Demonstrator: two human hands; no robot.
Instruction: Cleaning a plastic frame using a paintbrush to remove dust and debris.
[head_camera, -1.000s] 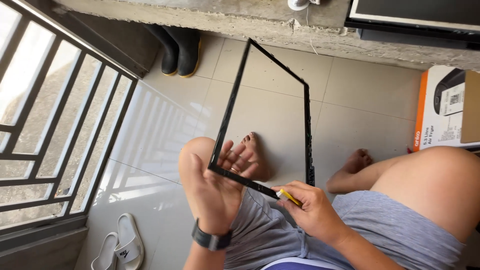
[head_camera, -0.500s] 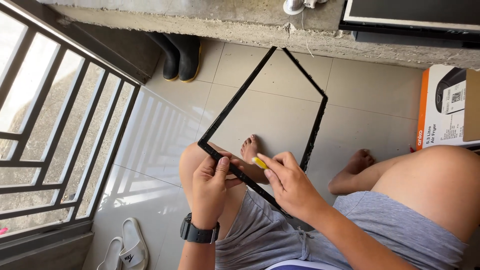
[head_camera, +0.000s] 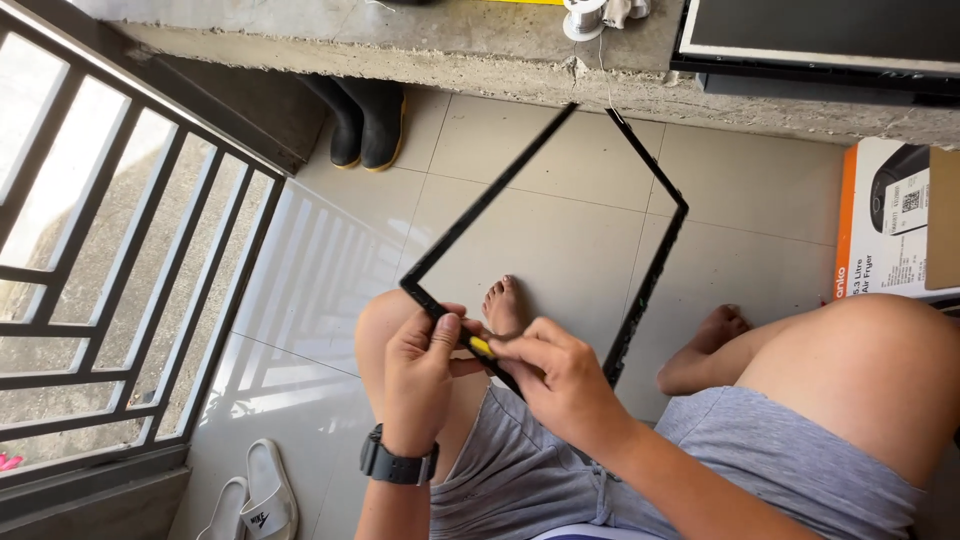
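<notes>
Left hand (head_camera: 420, 375) grip clamped on black frame (head_camera: 655, 270) corner. Right hand (head_camera: 560, 385) grip just beside, pinching small yellow tool (head_camera: 481, 347) against frame edge.

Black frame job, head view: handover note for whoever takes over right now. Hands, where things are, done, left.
Left hand: gripping the thin black frame near its lower corner, thumb on the bar.
Right hand: pinching a small yellow-tipped tool against the same bar.
Frame: held tilted above the lap, over the tiled floor, far corner towards the concrete ledge.
Done: cannot tell from this view.
Left: whatever the tool is working on along the bar; the contact spot is hidden by the fingers.
</notes>
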